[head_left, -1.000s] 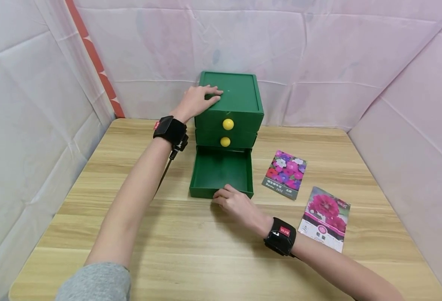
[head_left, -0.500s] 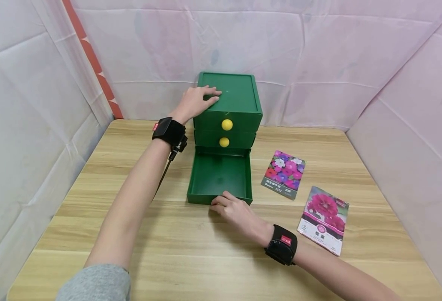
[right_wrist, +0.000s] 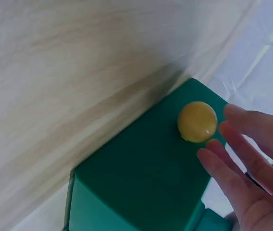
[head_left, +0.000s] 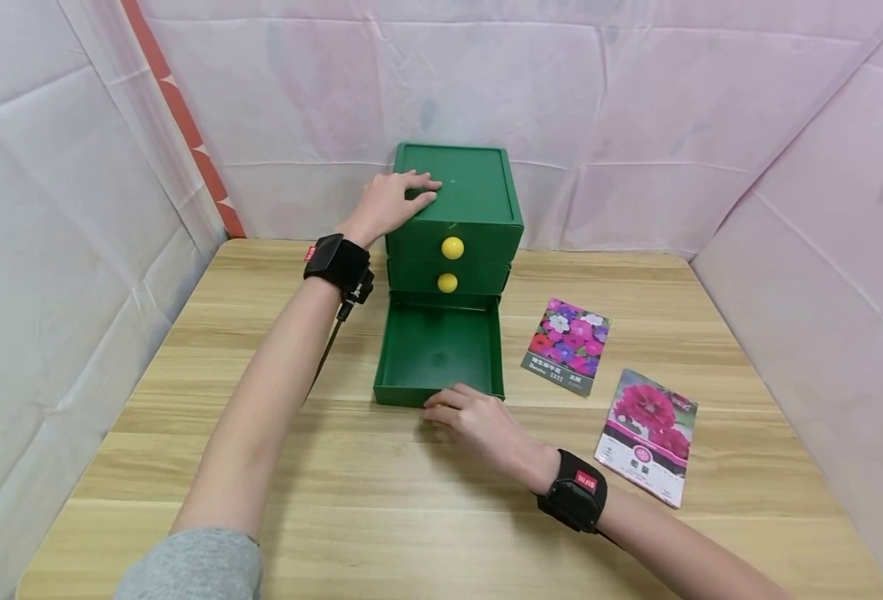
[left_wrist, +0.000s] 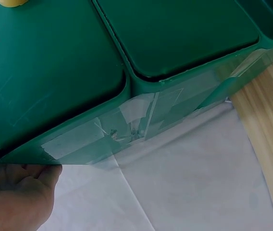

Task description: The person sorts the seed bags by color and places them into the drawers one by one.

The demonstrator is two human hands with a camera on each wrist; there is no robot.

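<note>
Head view: your left hand (head_left: 392, 200) lies flat on the top of the green drawer cabinet (head_left: 479, 187), fingers straight, pressing down and holding nothing. The bottom drawer (head_left: 438, 350) is pulled out toward you, its long axis running from the cabinet straight at your body. Your right hand (head_left: 479, 421) sits at the drawer's front wall, fingers loosely extended, touching or just off it (can't tell which here). Two seed packets (head_left: 569, 346) (head_left: 647, 433) lie to the right of the drawer, nearer your right hand than your left.

Left wrist view: the cabinet's taped edge (left_wrist: 127, 125) fills the frame, and your palm (left_wrist: 16, 197) rests at its edge.

Right wrist view: the drawer front's yellow knob (right_wrist: 197, 121) is just beside your fingertips (right_wrist: 213, 154), fingers spread open, nothing gripped. The knob lies straight ahead of the fingers.
</note>
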